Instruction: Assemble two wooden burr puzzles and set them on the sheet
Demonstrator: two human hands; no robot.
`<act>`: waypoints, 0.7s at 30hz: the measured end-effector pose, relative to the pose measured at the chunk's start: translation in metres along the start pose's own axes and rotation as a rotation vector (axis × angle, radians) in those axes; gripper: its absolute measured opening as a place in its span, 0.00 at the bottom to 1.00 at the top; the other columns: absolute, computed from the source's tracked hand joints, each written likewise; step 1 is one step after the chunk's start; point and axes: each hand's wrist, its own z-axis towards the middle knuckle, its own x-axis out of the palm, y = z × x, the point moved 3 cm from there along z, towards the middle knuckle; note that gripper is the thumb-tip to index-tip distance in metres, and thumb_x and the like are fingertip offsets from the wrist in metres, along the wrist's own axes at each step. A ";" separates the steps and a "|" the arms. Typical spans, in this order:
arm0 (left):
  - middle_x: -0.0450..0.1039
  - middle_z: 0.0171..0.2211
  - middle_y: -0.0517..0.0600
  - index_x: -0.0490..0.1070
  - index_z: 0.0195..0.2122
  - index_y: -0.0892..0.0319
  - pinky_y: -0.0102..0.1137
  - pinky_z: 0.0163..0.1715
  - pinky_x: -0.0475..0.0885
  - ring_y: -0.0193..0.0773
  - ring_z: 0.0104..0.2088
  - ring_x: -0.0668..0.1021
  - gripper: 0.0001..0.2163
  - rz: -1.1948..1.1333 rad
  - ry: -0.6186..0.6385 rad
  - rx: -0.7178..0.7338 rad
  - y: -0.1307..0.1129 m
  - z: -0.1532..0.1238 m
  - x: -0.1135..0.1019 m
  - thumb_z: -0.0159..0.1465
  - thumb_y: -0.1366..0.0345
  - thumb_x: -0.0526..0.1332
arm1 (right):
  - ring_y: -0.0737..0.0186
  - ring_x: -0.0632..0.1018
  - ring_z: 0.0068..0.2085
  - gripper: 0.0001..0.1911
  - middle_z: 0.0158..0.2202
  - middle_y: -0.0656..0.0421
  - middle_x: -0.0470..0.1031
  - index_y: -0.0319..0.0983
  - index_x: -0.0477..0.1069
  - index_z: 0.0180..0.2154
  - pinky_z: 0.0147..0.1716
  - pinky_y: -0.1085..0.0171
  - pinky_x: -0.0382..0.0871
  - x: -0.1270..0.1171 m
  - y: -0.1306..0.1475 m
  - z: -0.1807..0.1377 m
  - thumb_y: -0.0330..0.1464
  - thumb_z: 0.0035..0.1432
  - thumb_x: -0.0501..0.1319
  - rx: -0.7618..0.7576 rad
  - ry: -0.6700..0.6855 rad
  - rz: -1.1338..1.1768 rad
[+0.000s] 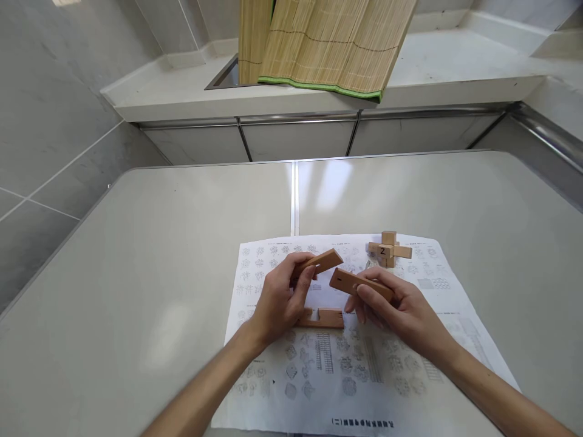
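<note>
The left hand (277, 300) pinches a notched wooden bar (321, 262) between its thumb and fingers and holds it up over the middle of the printed paper sheet (319, 370). The right hand (401, 309) pinches a second wooden bar (359, 284) the same way, just beside the first one but not touching it. A third notched bar (323, 318) lies flat on the sheet under the hands, and a small wooden cross puzzle (388, 249) stands near the sheet's far right corner, on the grey table (136, 273).

Matt wooden puzzle bars (359, 284) lie over a printed paper sheet (364, 376) on a smooth, faintly glossy table (136, 291)
</note>
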 end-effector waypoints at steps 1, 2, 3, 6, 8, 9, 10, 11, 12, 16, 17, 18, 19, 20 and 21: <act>0.76 0.39 0.49 0.69 0.50 0.56 0.31 0.38 0.74 0.35 0.37 0.79 0.07 -0.007 -0.011 0.018 -0.003 0.000 0.000 0.77 0.62 0.54 | 0.61 0.78 0.29 0.17 0.34 0.54 0.83 0.41 0.73 0.45 0.25 0.65 0.67 0.001 0.000 0.000 0.48 0.70 0.62 -0.010 -0.005 -0.029; 0.76 0.40 0.50 0.69 0.49 0.56 0.32 0.39 0.75 0.36 0.38 0.79 0.07 -0.019 -0.016 0.032 -0.006 -0.001 0.000 0.77 0.62 0.54 | 0.60 0.78 0.29 0.17 0.35 0.54 0.83 0.42 0.74 0.49 0.25 0.65 0.68 0.001 -0.001 0.000 0.48 0.70 0.63 -0.020 -0.011 -0.052; 0.75 0.40 0.51 0.68 0.48 0.56 0.32 0.40 0.75 0.37 0.39 0.79 0.06 -0.034 -0.012 0.042 -0.008 -0.002 0.001 0.77 0.63 0.54 | 0.60 0.78 0.30 0.19 0.35 0.54 0.83 0.42 0.74 0.52 0.25 0.64 0.68 0.001 -0.002 0.001 0.47 0.70 0.63 -0.031 -0.019 -0.067; 0.74 0.40 0.52 0.69 0.49 0.56 0.33 0.39 0.75 0.37 0.38 0.78 0.07 -0.078 0.040 0.043 -0.012 -0.004 0.003 0.76 0.63 0.54 | 0.60 0.78 0.29 0.19 0.34 0.56 0.83 0.43 0.74 0.54 0.25 0.64 0.68 0.000 -0.005 0.002 0.46 0.70 0.63 -0.059 -0.046 -0.092; 0.74 0.40 0.52 0.69 0.49 0.57 0.32 0.36 0.75 0.36 0.36 0.77 0.07 -0.113 0.072 0.023 -0.012 -0.006 0.005 0.76 0.63 0.54 | 0.61 0.78 0.29 0.16 0.34 0.56 0.83 0.43 0.76 0.49 0.26 0.64 0.69 -0.002 -0.005 0.002 0.46 0.70 0.62 -0.074 -0.069 -0.110; 0.74 0.40 0.52 0.69 0.49 0.57 0.32 0.35 0.75 0.35 0.34 0.77 0.07 -0.131 0.073 0.004 -0.012 -0.006 0.006 0.76 0.63 0.54 | 0.61 0.77 0.29 0.15 0.34 0.56 0.82 0.43 0.77 0.47 0.26 0.64 0.69 -0.003 -0.004 0.002 0.46 0.70 0.62 -0.078 -0.079 -0.120; 0.75 0.39 0.51 0.68 0.49 0.57 0.31 0.34 0.74 0.34 0.33 0.78 0.07 -0.150 0.067 -0.024 -0.010 -0.007 0.006 0.77 0.62 0.54 | 0.62 0.77 0.29 0.15 0.34 0.56 0.82 0.43 0.77 0.46 0.26 0.64 0.69 -0.003 -0.003 0.001 0.46 0.70 0.62 -0.082 -0.085 -0.130; 0.76 0.38 0.51 0.67 0.50 0.57 0.31 0.33 0.74 0.34 0.32 0.78 0.07 -0.174 0.059 -0.062 -0.009 -0.007 0.007 0.77 0.61 0.54 | 0.62 0.77 0.28 0.15 0.33 0.57 0.82 0.43 0.77 0.45 0.27 0.64 0.70 -0.004 -0.002 0.001 0.46 0.70 0.62 -0.085 -0.085 -0.138; 0.76 0.37 0.50 0.66 0.50 0.57 0.30 0.30 0.73 0.33 0.30 0.78 0.08 -0.200 0.055 -0.104 -0.007 -0.007 0.008 0.77 0.59 0.54 | 0.62 0.76 0.28 0.15 0.33 0.57 0.82 0.43 0.77 0.44 0.27 0.64 0.71 -0.004 0.000 0.000 0.47 0.70 0.62 -0.087 -0.078 -0.141; 0.74 0.31 0.45 0.64 0.48 0.56 0.26 0.21 0.67 0.29 0.21 0.72 0.11 -0.248 0.075 -0.203 -0.004 -0.009 0.011 0.77 0.55 0.52 | 0.63 0.76 0.27 0.15 0.28 0.59 0.80 0.43 0.77 0.39 0.29 0.65 0.73 -0.001 0.002 -0.001 0.46 0.70 0.62 -0.112 -0.044 -0.122; 0.72 0.29 0.44 0.64 0.47 0.56 0.26 0.21 0.66 0.28 0.21 0.70 0.11 -0.229 0.076 -0.198 -0.005 -0.009 0.011 0.77 0.54 0.53 | 0.63 0.76 0.26 0.15 0.28 0.59 0.79 0.43 0.77 0.38 0.29 0.65 0.73 -0.001 0.002 -0.002 0.46 0.70 0.62 -0.119 -0.042 -0.119; 0.71 0.28 0.43 0.65 0.47 0.56 0.26 0.22 0.66 0.28 0.21 0.69 0.11 -0.199 0.076 -0.190 -0.005 -0.009 0.012 0.77 0.54 0.53 | 0.63 0.76 0.26 0.15 0.27 0.59 0.79 0.42 0.77 0.37 0.28 0.65 0.73 -0.001 0.002 -0.002 0.46 0.70 0.62 -0.126 -0.040 -0.120; 0.69 0.27 0.42 0.65 0.46 0.56 0.26 0.22 0.66 0.29 0.21 0.69 0.11 -0.170 0.076 -0.185 -0.006 -0.010 0.012 0.76 0.54 0.54 | 0.63 0.76 0.25 0.15 0.27 0.59 0.79 0.42 0.77 0.37 0.28 0.65 0.73 0.000 0.002 -0.002 0.46 0.70 0.62 -0.131 -0.039 -0.123; 0.68 0.26 0.42 0.65 0.45 0.56 0.26 0.22 0.65 0.29 0.21 0.68 0.10 -0.146 0.078 -0.184 -0.006 -0.010 0.012 0.76 0.54 0.54 | 0.63 0.76 0.25 0.15 0.26 0.59 0.79 0.42 0.77 0.38 0.28 0.65 0.73 0.000 0.002 -0.002 0.46 0.70 0.62 -0.135 -0.040 -0.129; 0.67 0.25 0.41 0.65 0.44 0.56 0.25 0.22 0.64 0.29 0.21 0.68 0.10 -0.129 0.082 -0.183 -0.007 -0.010 0.012 0.76 0.54 0.55 | 0.63 0.76 0.25 0.15 0.26 0.59 0.78 0.42 0.77 0.38 0.27 0.64 0.72 0.000 0.002 -0.002 0.46 0.70 0.62 -0.136 -0.044 -0.136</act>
